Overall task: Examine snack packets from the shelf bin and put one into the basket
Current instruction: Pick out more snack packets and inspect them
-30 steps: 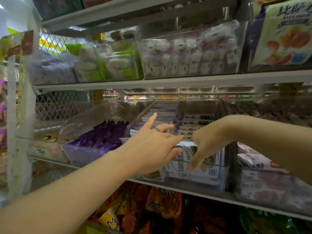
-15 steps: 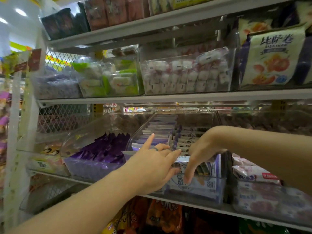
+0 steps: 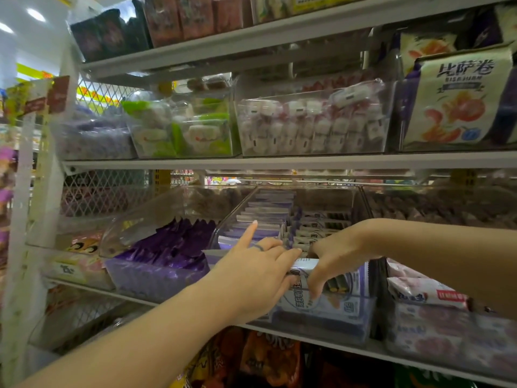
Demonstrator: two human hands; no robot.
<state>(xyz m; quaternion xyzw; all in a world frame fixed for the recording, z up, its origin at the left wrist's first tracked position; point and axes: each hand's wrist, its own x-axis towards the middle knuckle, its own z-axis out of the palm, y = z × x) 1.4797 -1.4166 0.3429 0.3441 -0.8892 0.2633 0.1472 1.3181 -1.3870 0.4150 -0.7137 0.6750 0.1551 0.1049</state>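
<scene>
snack packet (image 3: 349, 279): white-lavender | wrappers (image 3: 173, 247): purple | big bag (image 3: 458, 102): cream, orange print

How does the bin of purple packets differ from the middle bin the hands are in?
The purple-packet bin holds dark purple packets; the middle bin holds white and lilac packets stood in rows. No hand is at the purple-packet bin; the left hand and right hand reach into the middle bin, the right hand pinching its front packet. Both are clear plastic, side by side on one shelf.
</scene>
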